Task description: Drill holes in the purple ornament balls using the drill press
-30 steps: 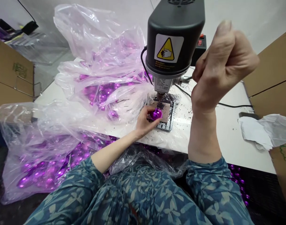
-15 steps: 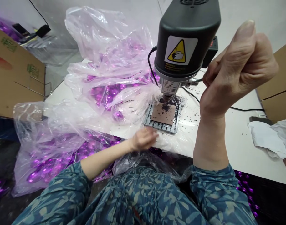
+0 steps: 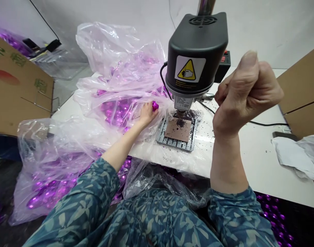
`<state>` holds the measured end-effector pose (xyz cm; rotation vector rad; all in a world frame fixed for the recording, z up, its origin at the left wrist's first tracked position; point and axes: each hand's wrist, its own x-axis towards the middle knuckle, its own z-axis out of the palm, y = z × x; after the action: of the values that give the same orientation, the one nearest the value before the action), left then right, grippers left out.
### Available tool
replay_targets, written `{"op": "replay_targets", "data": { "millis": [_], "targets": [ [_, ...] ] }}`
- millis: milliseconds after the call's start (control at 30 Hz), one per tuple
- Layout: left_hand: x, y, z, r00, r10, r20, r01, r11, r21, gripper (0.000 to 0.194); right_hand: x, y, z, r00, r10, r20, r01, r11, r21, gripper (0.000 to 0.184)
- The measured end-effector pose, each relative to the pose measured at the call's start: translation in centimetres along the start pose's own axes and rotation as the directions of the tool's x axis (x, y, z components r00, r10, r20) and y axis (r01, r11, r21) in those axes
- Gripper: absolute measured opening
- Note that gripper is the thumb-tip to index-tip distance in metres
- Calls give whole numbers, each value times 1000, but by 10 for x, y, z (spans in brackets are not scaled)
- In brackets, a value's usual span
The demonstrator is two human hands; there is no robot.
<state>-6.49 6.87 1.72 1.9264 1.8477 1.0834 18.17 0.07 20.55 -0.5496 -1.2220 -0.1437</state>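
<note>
A shiny purple ball (image 3: 155, 105) is pinched in the fingers of my left hand (image 3: 147, 113), at the mouth of a clear plastic bag (image 3: 136, 85) full of such balls. My right hand (image 3: 247, 94) is closed in a fist around the lever (image 3: 208, 97) of a small black drill press (image 3: 195, 51); the grip itself is hidden inside the fist. Under the spindle a brown square plate (image 3: 177, 132) with a small hole lies on the slotted grey base (image 3: 162, 140). Dark shavings (image 3: 181, 122) are heaped on the plate and scattered around it.
Another bag of purple balls (image 3: 51, 185) hangs at the table's front left. Cardboard boxes stand left (image 3: 20, 85) and right (image 3: 301, 79). A black cable (image 3: 267, 124) crosses the white table (image 3: 265, 157). Crumpled white paper (image 3: 293, 154) lies at the right.
My left hand has moved from in front of the base up to the bag and now holds a purple ball. My right hand stays on the lever. The whole view has shifted slightly.
</note>
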Motion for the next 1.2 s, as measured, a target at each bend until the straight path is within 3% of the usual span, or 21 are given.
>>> {"op": "replay_targets", "data": {
  "millis": [100, 233, 333, 433, 533, 800, 967, 1100, 1200],
  "targets": [
    [-37, 12, -15, 998, -49, 46, 61, 947, -315, 48, 0, -4, 0, 1000, 20, 22, -20, 1000, -6, 57],
    [-75, 35, -25, 959, -82, 270, 259, 639, -725, 48, -1, -9, 1, 1000, 25, 5, -25, 1000, -15, 56],
    [-86, 47, -20, 912, -97, 397, 399, 423, -813, 56, -3, -6, 0, 1000, 11, 26, -12, 998, 56, 53],
    [-86, 55, -8, 883, -120, 453, 466, 329, -821, 56, -4, -2, -1, 997, 48, 67, -53, 996, 74, 53],
    [-84, 56, 3, 890, -122, 439, 452, 370, -812, 56, -5, -3, -3, 995, 72, 65, -74, 996, 39, 56],
    [-83, 51, 24, 956, -51, 291, 274, 516, -811, 74, -5, -14, 0, 997, 60, 41, -54, 989, -137, 58],
    [-80, 50, 29, 958, 22, 287, 213, 617, -757, 76, -5, -18, 1, 999, 52, -8, -52, 998, -26, 61],
    [-79, 51, 32, 952, 52, 301, 194, 658, -728, 79, -6, -17, -2, 998, 55, 35, -52, 995, -89, 59],
    [-80, 53, 33, 964, 111, 242, 82, 742, -666, 71, -8, -15, -4, 998, 51, 44, -47, 996, -74, 56]
  ]
}}
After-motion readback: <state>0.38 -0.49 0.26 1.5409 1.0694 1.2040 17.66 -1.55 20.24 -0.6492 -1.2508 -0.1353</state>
